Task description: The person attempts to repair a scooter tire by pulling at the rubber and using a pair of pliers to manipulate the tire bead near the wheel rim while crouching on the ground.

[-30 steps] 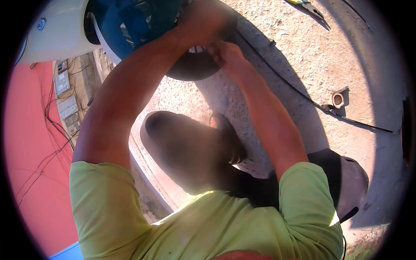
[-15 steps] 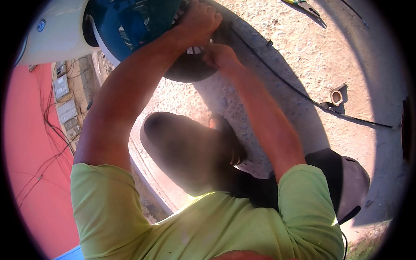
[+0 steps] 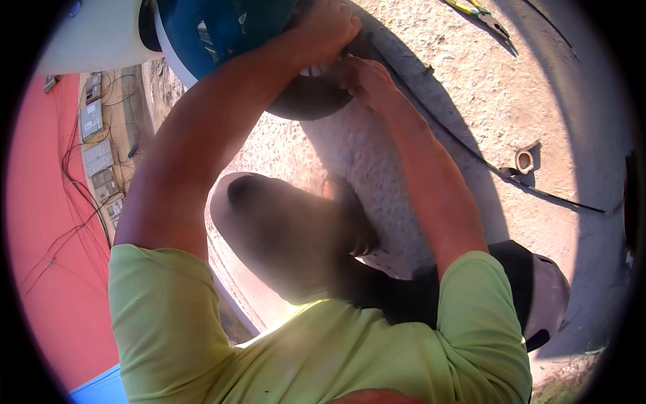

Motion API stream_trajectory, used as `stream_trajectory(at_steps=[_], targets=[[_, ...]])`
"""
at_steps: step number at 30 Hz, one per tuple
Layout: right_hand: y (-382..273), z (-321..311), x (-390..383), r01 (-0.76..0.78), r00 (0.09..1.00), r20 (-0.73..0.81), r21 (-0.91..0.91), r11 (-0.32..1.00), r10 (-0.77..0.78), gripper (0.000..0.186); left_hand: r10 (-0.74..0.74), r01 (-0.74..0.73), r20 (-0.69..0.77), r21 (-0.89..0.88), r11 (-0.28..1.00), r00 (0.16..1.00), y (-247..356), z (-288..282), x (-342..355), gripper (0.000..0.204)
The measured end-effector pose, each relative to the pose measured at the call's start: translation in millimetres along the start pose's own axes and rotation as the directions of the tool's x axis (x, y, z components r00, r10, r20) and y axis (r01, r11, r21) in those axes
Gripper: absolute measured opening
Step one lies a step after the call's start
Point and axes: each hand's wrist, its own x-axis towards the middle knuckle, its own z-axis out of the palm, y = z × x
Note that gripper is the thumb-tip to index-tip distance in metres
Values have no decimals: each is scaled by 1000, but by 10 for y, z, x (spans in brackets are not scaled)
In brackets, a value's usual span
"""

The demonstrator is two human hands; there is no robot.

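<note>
- Ground: rough and pale, the ground [image 3: 417, 50] fills the centre and right of my feed, part sunlit, part in shadow.
- Wall: at far left I see a pink wall [image 3: 50, 229], with grey boxes [image 3: 97, 158] and loose wires alongside it.
- Body: a teal shell [image 3: 229, 34] stands at upper left, next to a white panel [image 3: 94, 44].
- Round part: my view places the dark round part [image 3: 309, 101], with pale slots near its middle, at top centre, against the teal shell's lower right and partly hidden by the hands.
- Cable: a black cable [image 3: 562, 198] runs diagonally across the ground at right.
- Hands, 2: the left hand [image 3: 328, 30] curls over the round part, fingers bent; the right hand [image 3: 370, 81] bunches its fingertips at the right edge. I cannot tell what either grasps.
- Pliers: yellow-green handled pliers [image 3: 488, 18] lie at upper right, well apart from both hands.
- Ring: a small tan ring-shaped piece [image 3: 517, 162] sits just beside the cable.
</note>
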Motion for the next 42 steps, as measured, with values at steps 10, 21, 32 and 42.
stream_trajectory(at_steps=[10, 21, 32, 42], targets=[[-92, -4, 147, -5, 995, -102, -200, 980, -15, 25, -18, 18, -2, -19, 1000, 1000, 20, 112, -62, 35], [-1260, -1195, 472, 252, 830, -557, 346, 904, -18, 73, -1, 22, 148, -139, 990, 989, 17, -63, 85, 55], [-1565, -1429, 282, 330, 782, -594, 138, 934, -188, 72, 40, -19, 125, -165, 986, 991, 25, -192, 101, 62], [-1721, -1396, 291, 205, 738, -588, -270, 941, -330, 71, 12, 5, 108, -159, 987, 994, -8, -100, 19, 60]])
